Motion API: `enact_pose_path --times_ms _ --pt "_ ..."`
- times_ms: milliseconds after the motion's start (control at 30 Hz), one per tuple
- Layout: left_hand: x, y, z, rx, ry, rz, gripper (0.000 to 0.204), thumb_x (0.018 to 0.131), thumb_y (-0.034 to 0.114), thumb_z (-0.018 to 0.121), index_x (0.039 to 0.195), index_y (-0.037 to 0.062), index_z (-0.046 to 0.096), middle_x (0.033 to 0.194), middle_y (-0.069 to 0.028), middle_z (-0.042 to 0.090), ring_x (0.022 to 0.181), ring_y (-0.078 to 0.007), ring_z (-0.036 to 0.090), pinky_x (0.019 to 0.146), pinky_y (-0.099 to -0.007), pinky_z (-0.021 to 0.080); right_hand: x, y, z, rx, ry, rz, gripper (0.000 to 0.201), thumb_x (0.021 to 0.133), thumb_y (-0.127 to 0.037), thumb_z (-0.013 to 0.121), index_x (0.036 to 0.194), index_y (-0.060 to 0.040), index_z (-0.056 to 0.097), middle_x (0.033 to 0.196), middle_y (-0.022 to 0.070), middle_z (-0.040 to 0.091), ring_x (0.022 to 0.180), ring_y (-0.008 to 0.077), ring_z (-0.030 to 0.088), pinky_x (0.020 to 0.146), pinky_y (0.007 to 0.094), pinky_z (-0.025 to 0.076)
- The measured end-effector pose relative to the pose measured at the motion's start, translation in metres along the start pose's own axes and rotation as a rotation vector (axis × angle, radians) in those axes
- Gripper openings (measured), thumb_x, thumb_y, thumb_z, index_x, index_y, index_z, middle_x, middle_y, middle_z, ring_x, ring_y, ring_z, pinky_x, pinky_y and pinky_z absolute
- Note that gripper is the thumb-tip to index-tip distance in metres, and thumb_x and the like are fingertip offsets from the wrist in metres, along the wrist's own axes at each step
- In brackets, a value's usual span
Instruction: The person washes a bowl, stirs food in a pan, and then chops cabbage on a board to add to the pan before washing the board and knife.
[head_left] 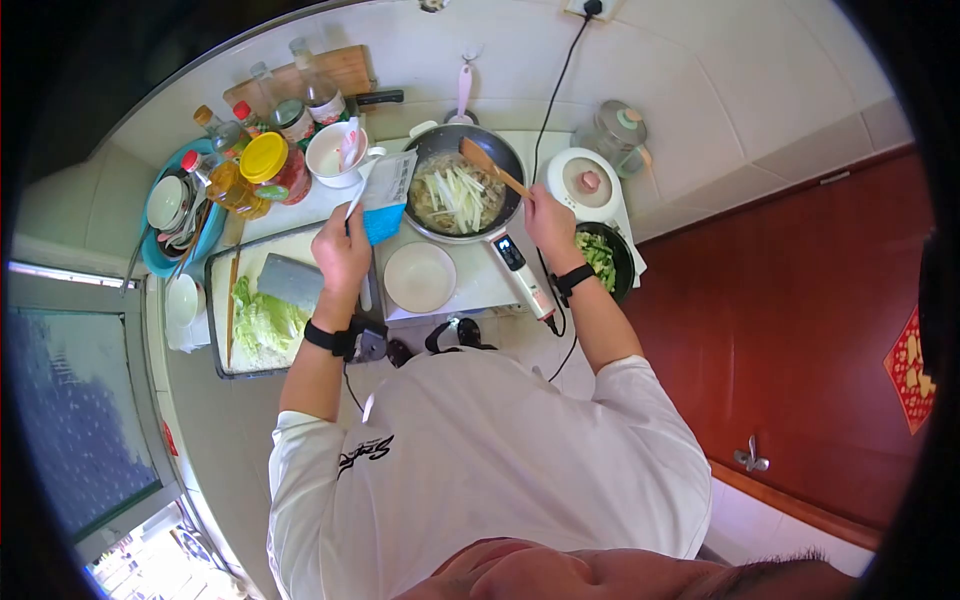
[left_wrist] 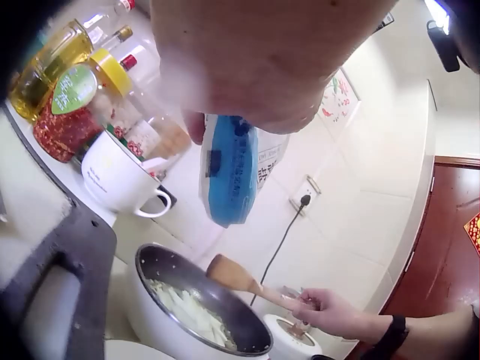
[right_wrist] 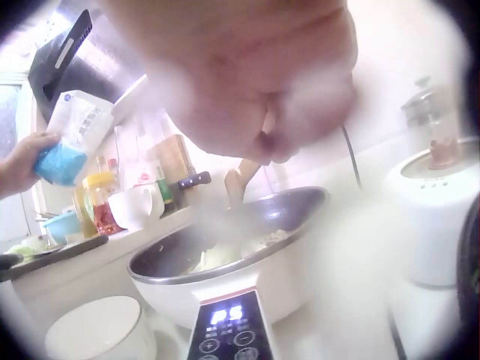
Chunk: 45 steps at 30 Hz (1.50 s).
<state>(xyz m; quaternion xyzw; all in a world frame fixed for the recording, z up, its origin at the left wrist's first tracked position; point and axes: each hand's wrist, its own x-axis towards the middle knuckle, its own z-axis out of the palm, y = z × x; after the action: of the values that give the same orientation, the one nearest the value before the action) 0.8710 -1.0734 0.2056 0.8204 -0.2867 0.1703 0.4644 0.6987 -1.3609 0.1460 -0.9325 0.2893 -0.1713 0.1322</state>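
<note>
My left hand (head_left: 342,250) grips a blue and white plastic packet (head_left: 384,208) above the counter, left of the pan. A thin white stick-like piece shows by its fingers in the head view. My right hand (head_left: 550,222) holds the handle of a wooden spatula (head_left: 484,158), whose blade is over the far side of the pan. The electric pan (head_left: 513,150), white outside and dark inside, holds pale shredded strips (head_left: 457,197) over softer cooked food. Its handle (head_left: 522,272) carries a lit display (right_wrist: 226,315). In the left wrist view the packet (left_wrist: 231,172) hangs from the left hand.
A white bowl (head_left: 420,277) sits before the pan. Left are a white cup (head_left: 328,158), a yellow-lidded jar (head_left: 277,170), bottles, and a tray (head_left: 222,330) with a cleaver (head_left: 288,280) and leafy greens (head_left: 265,322). Right stand a white lidded cooker (head_left: 582,184) and a bowl of chopped greens (head_left: 597,258).
</note>
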Motion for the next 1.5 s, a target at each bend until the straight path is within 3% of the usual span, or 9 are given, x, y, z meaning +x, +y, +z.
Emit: enact_pose_path --times_ms 133,467,533,633,833,967,1133,1233,1500 --pt "0.007 -0.003 0.033 0.18 -0.19 0.088 0.019 0.092 0.024 0.059 0.083 0.0092 0.066 0.066 -0.018 0.062 0.059 -0.039 0.061 0.052 -0.0468 0.046 -0.021 0.002 -0.006 0.059 0.045 0.079 0.015 0.091 -0.023 0.056 0.098 -0.01 0.053 0.08 0.0172 0.065 0.071 0.0415 0.063 0.061 0.0532 0.048" --pt "0.014 0.002 0.069 0.269 -0.268 0.173 0.021 0.091 0.025 0.059 0.079 0.0087 0.064 0.067 -0.0174 0.063 0.063 -0.0378 0.063 0.055 -0.0473 0.049 -0.053 0.011 -0.02 0.14 0.06 0.233 0.016 0.09 -0.022 0.058 0.099 -0.0102 0.055 0.08 0.0171 0.066 0.072 0.0404 0.064 0.063 0.0521 0.048" --pt "0.015 -0.002 0.072 0.228 -0.195 0.222 0.021 0.091 0.025 0.058 0.08 0.009 0.065 0.069 -0.0171 0.064 0.064 -0.0374 0.063 0.056 -0.0466 0.049 -0.06 0.013 -0.02 0.184 0.075 0.247 0.016 0.089 -0.022 0.059 0.1 -0.01 0.055 0.079 0.0169 0.066 0.072 0.04 0.064 0.063 0.0519 0.049" --pt "0.012 -0.005 0.077 0.272 -0.305 0.195 0.02 0.091 0.026 0.058 0.081 0.0095 0.066 0.07 -0.0163 0.064 0.065 -0.037 0.063 0.057 -0.0467 0.049 -0.065 0.017 -0.016 0.149 0.075 0.262 0.018 0.089 -0.024 0.061 0.101 -0.0107 0.057 0.077 0.0159 0.066 0.072 0.0382 0.065 0.061 0.0484 0.049" --pt "0.016 -0.002 0.077 0.259 -0.193 0.238 0.019 0.09 0.025 0.059 0.081 0.0097 0.066 0.072 -0.0153 0.064 0.067 -0.0354 0.063 0.058 -0.0462 0.049 -0.071 0.018 -0.017 0.199 0.092 0.274 0.018 0.089 -0.023 0.059 0.1 -0.0094 0.054 0.079 0.0178 0.066 0.071 0.0399 0.064 0.063 0.0507 0.049" --pt "0.018 -0.006 0.082 0.276 -0.281 0.218 0.019 0.09 0.025 0.059 0.081 0.0093 0.066 0.071 -0.0144 0.063 0.066 -0.0348 0.062 0.058 -0.0455 0.048 -0.071 0.018 -0.017 0.195 0.097 0.273 0.018 0.09 -0.022 0.059 0.1 -0.0093 0.055 0.08 0.0178 0.066 0.071 0.0398 0.065 0.063 0.0505 0.049" --pt "0.024 0.004 0.078 0.159 -0.128 0.301 0.019 0.09 0.025 0.059 0.082 0.0098 0.066 0.073 -0.0142 0.064 0.068 -0.0352 0.063 0.059 -0.046 0.049 -0.071 0.014 -0.023 0.188 0.102 0.28 0.018 0.089 -0.022 0.059 0.102 -0.0096 0.055 0.08 0.0177 0.066 0.072 0.0396 0.065 0.063 0.0496 0.05" --pt "0.024 -0.001 0.082 0.267 -0.277 0.229 0.02 0.091 0.025 0.058 0.081 0.0095 0.066 0.073 -0.0145 0.064 0.068 -0.0356 0.063 0.059 -0.0465 0.048 -0.071 0.013 -0.019 0.194 0.084 0.29 0.019 0.089 -0.023 0.06 0.102 -0.0099 0.055 0.08 0.0175 0.067 0.072 0.0395 0.065 0.063 0.0499 0.05" --pt "0.03 0.005 0.078 0.235 -0.217 0.269 0.019 0.091 0.025 0.059 0.082 0.0093 0.066 0.072 -0.0146 0.063 0.068 -0.0353 0.062 0.059 -0.0455 0.048 -0.07 0.011 -0.017 0.2 0.057 0.325 0.02 0.089 -0.025 0.06 0.103 -0.0103 0.056 0.081 0.017 0.067 0.074 0.0399 0.065 0.065 0.0501 0.05"
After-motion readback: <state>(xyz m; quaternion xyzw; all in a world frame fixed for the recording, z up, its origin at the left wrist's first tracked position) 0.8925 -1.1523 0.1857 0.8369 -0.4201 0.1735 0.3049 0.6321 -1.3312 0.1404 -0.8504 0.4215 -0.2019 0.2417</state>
